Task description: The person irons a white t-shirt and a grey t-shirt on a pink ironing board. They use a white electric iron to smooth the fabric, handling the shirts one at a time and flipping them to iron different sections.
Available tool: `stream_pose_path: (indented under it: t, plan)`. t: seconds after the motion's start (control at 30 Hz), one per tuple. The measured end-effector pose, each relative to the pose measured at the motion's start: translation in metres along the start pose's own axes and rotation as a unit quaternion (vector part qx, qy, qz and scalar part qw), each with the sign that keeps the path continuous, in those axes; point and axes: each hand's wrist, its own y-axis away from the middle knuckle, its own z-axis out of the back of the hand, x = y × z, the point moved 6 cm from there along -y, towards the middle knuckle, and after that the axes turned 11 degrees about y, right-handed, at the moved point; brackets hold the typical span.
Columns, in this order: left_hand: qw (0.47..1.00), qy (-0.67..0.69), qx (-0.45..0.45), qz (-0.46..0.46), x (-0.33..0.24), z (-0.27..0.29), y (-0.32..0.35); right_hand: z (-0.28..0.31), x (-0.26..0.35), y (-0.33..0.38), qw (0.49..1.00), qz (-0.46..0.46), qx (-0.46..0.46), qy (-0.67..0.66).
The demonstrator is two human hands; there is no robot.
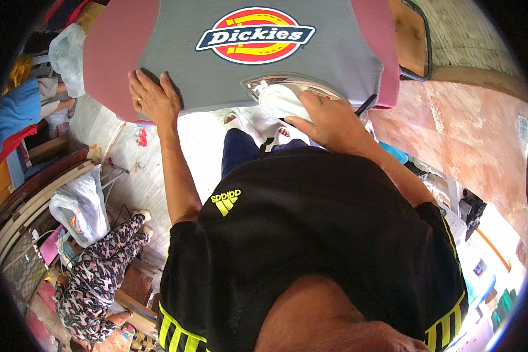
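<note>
A grey shirt (176,35) with dull maroon side parts and a large red, yellow and blue printed emblem lies spread out in front of me. On its near left edge my left hand (156,97) rests flat, fingers stretched and a little apart. My right hand (338,124) is wrapped round the white handle of a clothes iron (280,101). The iron sits on the near edge of the grey cloth, right of the middle and below the emblem. Its underside is hidden.
Lower left, another person in patterned clothes (108,264) is beside a plastic-wrapped garment (79,208). Another person's legs (50,97) show at upper left near a clear plastic bag (67,58). A dark-framed chair (413,38) stands at far right.
</note>
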Motion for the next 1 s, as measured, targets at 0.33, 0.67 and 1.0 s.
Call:
stream_pose_path:
  t: [0.33,0.67,1.0]
  plan:
    - [0.975,0.204,0.040,0.078,0.072,0.024,-0.053,-0.011,0.104,-0.090,0.997,-0.014,0.001,-0.082]
    - [0.904,0.351,0.232,0.070,0.100,0.026,-0.089,-0.016,0.177,-0.193,0.999,-0.001,-0.035,-0.038]
    - [0.749,0.494,0.385,0.215,0.128,0.006,-0.103,-0.019,0.193,-0.189,0.999,0.012,0.011,-0.034]
